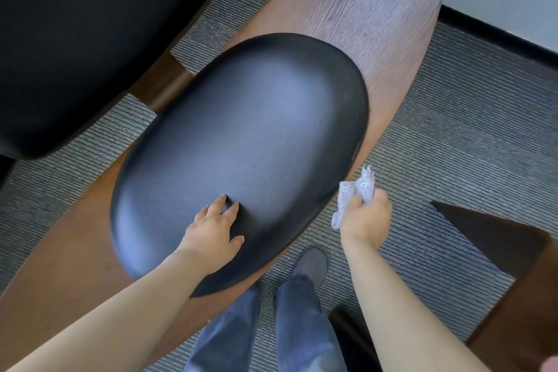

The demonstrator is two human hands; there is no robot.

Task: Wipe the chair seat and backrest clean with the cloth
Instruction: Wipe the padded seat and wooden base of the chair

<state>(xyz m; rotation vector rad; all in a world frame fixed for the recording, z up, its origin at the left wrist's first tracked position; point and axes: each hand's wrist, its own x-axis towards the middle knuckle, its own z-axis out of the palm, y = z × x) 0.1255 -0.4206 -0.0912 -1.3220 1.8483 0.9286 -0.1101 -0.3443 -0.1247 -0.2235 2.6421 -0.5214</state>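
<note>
Left hand (213, 228) lies flat, fingers spread and grasping nothing, on the near end of the black oval padded leather backrest (241, 145), which is mounted on a curved brown wood shell (377, 9). Right hand (367, 217) is clenched around a crumpled white patterned cloth (351, 193), held just off the backrest's right edge over grey striped carpet (453, 160).

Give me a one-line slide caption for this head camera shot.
Left hand rests flat on the black padded chair cushion while the right hand holds a crumpled white cloth just off its edge.
</note>
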